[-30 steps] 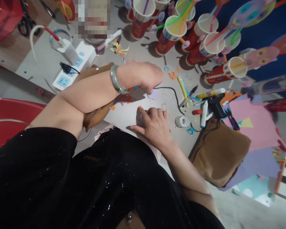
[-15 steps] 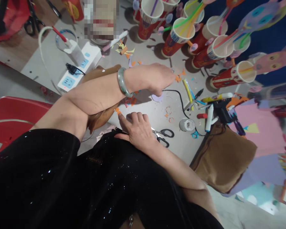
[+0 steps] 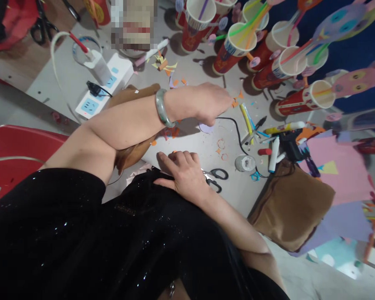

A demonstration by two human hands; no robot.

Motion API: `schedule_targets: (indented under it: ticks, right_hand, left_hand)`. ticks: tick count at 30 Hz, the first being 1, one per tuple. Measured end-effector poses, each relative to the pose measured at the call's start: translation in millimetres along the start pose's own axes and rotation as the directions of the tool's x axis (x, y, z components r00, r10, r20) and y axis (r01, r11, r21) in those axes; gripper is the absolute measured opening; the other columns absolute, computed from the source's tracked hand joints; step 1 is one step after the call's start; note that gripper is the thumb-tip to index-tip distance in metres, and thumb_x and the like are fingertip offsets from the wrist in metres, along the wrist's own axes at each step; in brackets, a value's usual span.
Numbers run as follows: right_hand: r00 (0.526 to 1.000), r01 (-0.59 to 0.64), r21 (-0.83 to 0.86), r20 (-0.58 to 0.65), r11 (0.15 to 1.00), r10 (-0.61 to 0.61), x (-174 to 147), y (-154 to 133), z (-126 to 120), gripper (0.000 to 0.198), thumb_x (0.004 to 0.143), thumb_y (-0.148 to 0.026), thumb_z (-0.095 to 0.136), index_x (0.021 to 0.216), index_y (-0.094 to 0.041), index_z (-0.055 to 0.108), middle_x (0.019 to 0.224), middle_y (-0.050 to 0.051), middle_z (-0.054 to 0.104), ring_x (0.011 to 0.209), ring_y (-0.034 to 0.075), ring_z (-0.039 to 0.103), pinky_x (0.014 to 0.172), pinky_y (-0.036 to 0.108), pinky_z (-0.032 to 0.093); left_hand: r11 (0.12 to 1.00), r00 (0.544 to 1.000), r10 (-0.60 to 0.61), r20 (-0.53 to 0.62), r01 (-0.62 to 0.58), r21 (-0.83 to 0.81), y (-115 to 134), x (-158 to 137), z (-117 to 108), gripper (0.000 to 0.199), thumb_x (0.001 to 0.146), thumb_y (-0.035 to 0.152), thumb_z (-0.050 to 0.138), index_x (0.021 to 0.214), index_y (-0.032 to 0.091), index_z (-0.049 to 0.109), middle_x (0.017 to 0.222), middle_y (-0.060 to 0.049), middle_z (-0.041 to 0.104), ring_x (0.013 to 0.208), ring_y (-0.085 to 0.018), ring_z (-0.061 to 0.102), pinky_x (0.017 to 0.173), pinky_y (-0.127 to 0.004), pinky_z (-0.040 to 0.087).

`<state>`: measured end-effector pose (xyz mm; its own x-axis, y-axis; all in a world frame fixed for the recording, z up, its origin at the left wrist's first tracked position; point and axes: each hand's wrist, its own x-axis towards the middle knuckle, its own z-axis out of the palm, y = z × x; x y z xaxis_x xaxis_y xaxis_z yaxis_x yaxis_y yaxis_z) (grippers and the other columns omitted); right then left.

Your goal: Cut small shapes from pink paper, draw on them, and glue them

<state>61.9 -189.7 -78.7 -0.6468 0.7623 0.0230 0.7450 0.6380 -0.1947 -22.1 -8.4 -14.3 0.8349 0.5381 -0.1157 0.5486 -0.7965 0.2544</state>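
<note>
My left hand (image 3: pixel 214 103), with a green bangle (image 3: pixel 164 108) on its wrist, reaches across the table. Its fingers are curled under and turned away, so anything inside them is hidden. Orange paper scraps (image 3: pixel 236 100) lie just beyond its knuckles, and a purple paper disc (image 3: pixel 206 127) is partly beneath it. My right hand (image 3: pixel 187 173) rests at the near table edge, fingers stretched out and thumb apart. A small orange paper piece (image 3: pixel 175 152) shows at its fingertips, and another orange dot (image 3: pixel 153 143) lies to the left. Black-handled scissors (image 3: pixel 217 174) lie beside this hand, blades partly covered by it.
Red paper cups (image 3: pixel 234 48) with straws and paper figures stand along the back. A power strip (image 3: pixel 90 104) is at left. Markers (image 3: pixel 274 154), a glue gun (image 3: pixel 292 143), a small jar (image 3: pixel 245 163), a brown pouch (image 3: pixel 293 204) and coloured paper sheets (image 3: pixel 331 166) are at right.
My right hand has drawn slightly right and toward me, off the orange dot at its index fingertip. My left hand has shifted very slightly to the right.
</note>
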Motion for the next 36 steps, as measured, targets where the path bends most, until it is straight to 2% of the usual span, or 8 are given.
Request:
schedule_targets:
  ticks: [3, 8, 13, 17, 26, 32, 36]
  right_hand:
    - [1.000, -0.002, -0.041, -0.013, 0.999, 0.002, 2, -1, -3, 0.079, 0.094, -0.077, 0.035, 0.137, -0.016, 0.059, 0.103, 0.013, 0.063, 0.093, 0.028, 0.047, 0.082, 0.039, 0.029]
    - [0.995, -0.092, -0.080, -0.052, 0.993, 0.088, -18, 11, -7, 0.064, 0.101, -0.065, 0.036, 0.125, -0.014, 0.065, 0.098, 0.013, 0.064, 0.090, 0.027, 0.046, 0.081, 0.039, 0.029]
    - [0.992, -0.119, -0.122, -0.050, 0.985, 0.114, -27, 17, -1, 0.070, 0.100, -0.067, 0.036, 0.137, -0.011, 0.059, 0.101, 0.014, 0.064, 0.092, 0.028, 0.046, 0.081, 0.040, 0.029]
    - [0.990, -0.141, -0.142, -0.019, 0.980, 0.139, -17, 14, 2, 0.078, 0.098, -0.072, 0.033, 0.138, -0.010, 0.057, 0.103, 0.016, 0.062, 0.093, 0.029, 0.045, 0.082, 0.041, 0.029]
    - [0.999, -0.017, -0.071, 0.050, 0.997, 0.021, 26, -12, 2, 0.079, 0.093, -0.076, 0.042, 0.139, -0.014, 0.056, 0.106, 0.016, 0.061, 0.095, 0.030, 0.045, 0.082, 0.041, 0.027]
    - [0.998, -0.045, -0.028, 0.052, 0.999, 0.046, 28, -11, 1, 0.078, 0.094, -0.077, 0.038, 0.139, -0.017, 0.058, 0.109, 0.015, 0.063, 0.095, 0.030, 0.046, 0.082, 0.041, 0.027]
    - [0.997, -0.045, -0.007, 0.065, 0.999, 0.046, 27, -10, -3, 0.079, 0.094, -0.078, 0.035, 0.133, -0.015, 0.061, 0.106, 0.015, 0.063, 0.095, 0.029, 0.048, 0.083, 0.041, 0.027]
  left_hand:
    - [1.000, 1.000, -0.001, 0.005, 0.001, -0.002, 0, -1, -2, 0.039, 0.078, 0.015, 0.064, 0.115, 0.006, 0.074, 0.111, -0.025, 0.076, 0.103, -0.043, 0.072, 0.071, -0.044, 0.048]
    - [1.000, 1.000, 0.003, 0.020, -0.002, -0.006, 2, -3, -6, 0.041, 0.079, 0.016, 0.064, 0.118, 0.010, 0.073, 0.116, -0.023, 0.075, 0.105, -0.040, 0.071, 0.074, -0.043, 0.048]
    - [1.000, 1.000, 0.005, 0.019, -0.005, -0.006, 2, -2, -4, 0.041, 0.080, 0.018, 0.065, 0.120, 0.009, 0.072, 0.116, -0.022, 0.075, 0.106, -0.039, 0.071, 0.070, -0.041, 0.044]
    - [1.000, 1.000, 0.003, 0.019, -0.003, -0.005, 3, -3, -6, 0.041, 0.080, 0.017, 0.065, 0.119, 0.009, 0.072, 0.115, -0.022, 0.076, 0.106, -0.038, 0.071, 0.069, -0.040, 0.043]
    - [1.000, 1.000, -0.015, 0.020, 0.015, -0.001, 4, -3, -7, 0.036, 0.081, 0.019, 0.066, 0.115, 0.008, 0.074, 0.115, -0.024, 0.075, 0.108, -0.040, 0.071, 0.074, -0.041, 0.047]
    - [0.999, 1.000, 0.008, -0.022, -0.009, -0.031, 0, -2, -5, 0.038, 0.079, 0.015, 0.065, 0.115, 0.012, 0.074, 0.116, -0.021, 0.075, 0.107, -0.036, 0.070, 0.080, -0.040, 0.048]
    - [1.000, 1.000, -0.024, -0.018, 0.023, -0.019, 0, -2, -7, 0.032, 0.081, 0.020, 0.063, 0.109, 0.010, 0.075, 0.111, -0.020, 0.076, 0.104, -0.034, 0.070, 0.078, -0.038, 0.046]
